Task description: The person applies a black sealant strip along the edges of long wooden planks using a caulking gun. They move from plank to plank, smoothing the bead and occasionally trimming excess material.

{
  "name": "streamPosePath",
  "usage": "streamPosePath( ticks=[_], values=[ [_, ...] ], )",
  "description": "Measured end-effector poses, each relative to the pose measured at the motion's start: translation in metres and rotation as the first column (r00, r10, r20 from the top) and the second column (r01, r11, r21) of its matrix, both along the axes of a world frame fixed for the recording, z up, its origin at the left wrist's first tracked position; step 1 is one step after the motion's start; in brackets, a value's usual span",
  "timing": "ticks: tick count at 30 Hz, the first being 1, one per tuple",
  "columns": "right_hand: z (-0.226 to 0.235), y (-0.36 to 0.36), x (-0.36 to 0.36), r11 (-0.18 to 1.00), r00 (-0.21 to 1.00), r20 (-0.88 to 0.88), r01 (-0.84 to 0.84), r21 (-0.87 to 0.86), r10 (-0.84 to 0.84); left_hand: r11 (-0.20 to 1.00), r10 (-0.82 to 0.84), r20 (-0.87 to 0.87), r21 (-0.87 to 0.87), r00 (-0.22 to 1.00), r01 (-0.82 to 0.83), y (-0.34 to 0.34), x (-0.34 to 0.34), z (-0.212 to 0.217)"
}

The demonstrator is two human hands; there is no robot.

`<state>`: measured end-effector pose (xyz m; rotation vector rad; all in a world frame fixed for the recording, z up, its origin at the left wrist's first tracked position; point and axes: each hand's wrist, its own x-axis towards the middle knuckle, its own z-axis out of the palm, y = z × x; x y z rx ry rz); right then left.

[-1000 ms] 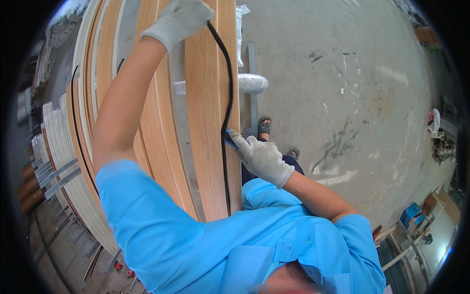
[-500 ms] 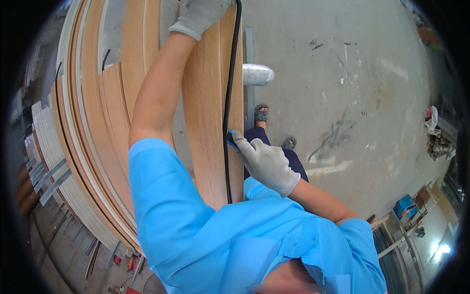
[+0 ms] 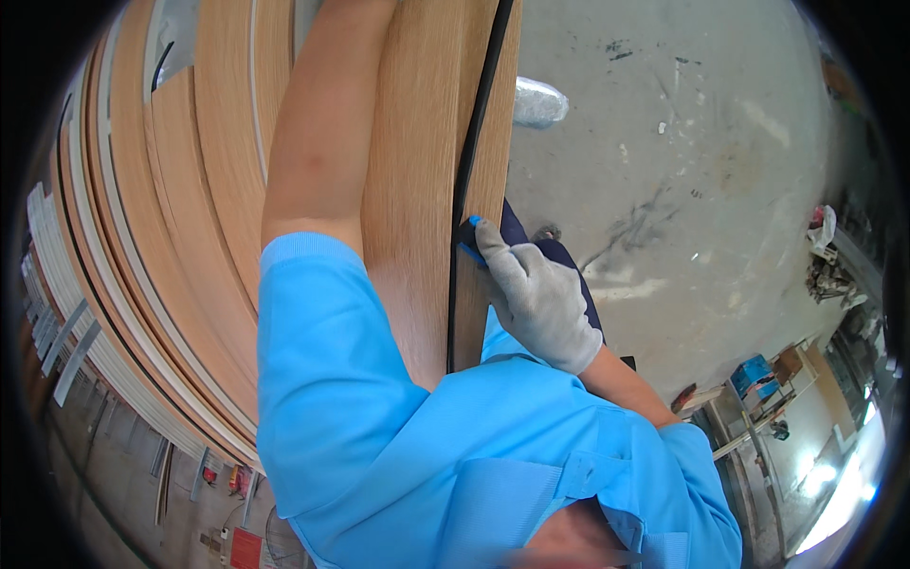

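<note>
A long wood-grain board (image 3: 410, 180) runs away from my body. Along its right-hand part lies a black strip (image 3: 483, 104), seated lengthwise over the grain. My right hand (image 3: 548, 305), in a grey glove, is closed on a small blue and black hand tool (image 3: 471, 239), whose kind I cannot make out. That tool touches the strip or the board right beside it. My left forearm (image 3: 322, 123) stretches over the board to the top edge of the picture, where the hand passes out of view.
More wood-grain boards (image 3: 223, 123) stand in rows on the left, with pale panels (image 3: 123, 379) and metal bars (image 3: 76, 365) beyond. A plastic-wrapped roll (image 3: 540, 102) juts out right of the board. Concrete floor (image 3: 701, 190) spreads to the right, with a blue box (image 3: 755, 376) farther off.
My left hand has gone out past the top edge. The view has shifted, and the board and strip now appear farther right. My right hand still grips the tool beside the strip.
</note>
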<state>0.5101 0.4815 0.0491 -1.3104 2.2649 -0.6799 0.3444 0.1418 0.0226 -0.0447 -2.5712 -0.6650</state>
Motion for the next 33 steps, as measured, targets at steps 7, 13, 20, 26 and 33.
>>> streamPosePath(
  ticks=[7, 13, 20, 26, 33],
  values=[
    [0.000, -0.011, -0.009, 0.999, 0.998, -0.048, 0.036, 0.016, -0.035, 1.000, 0.014, -0.003, -0.017, 1.000, -0.014, 0.002, -0.002, -0.002],
    [0.001, -0.018, -0.018, 0.997, 0.996, -0.058, 0.064, 0.045, -0.061, 0.997, 0.055, 0.002, -0.046, 0.998, -0.055, 0.005, -0.001, 0.000],
    [0.003, -0.032, -0.027, 0.994, 0.990, -0.097, 0.106, -0.001, -0.105, 0.997, 0.055, -0.017, -0.049, 0.998, -0.056, 0.005, 0.000, 0.000],
    [-0.011, -0.065, -0.067, 0.981, 0.955, -0.225, 0.187, -0.058, -0.196, 0.999, 0.022, -0.053, -0.044, 0.998, -0.024, 0.006, 0.000, -0.002],
    [-0.014, -0.113, -0.124, 0.969, 0.919, -0.309, 0.218, -0.118, -0.245, 0.993, 0.101, 0.017, -0.070, 0.995, -0.099, 0.007, -0.001, -0.002]
  ],
)
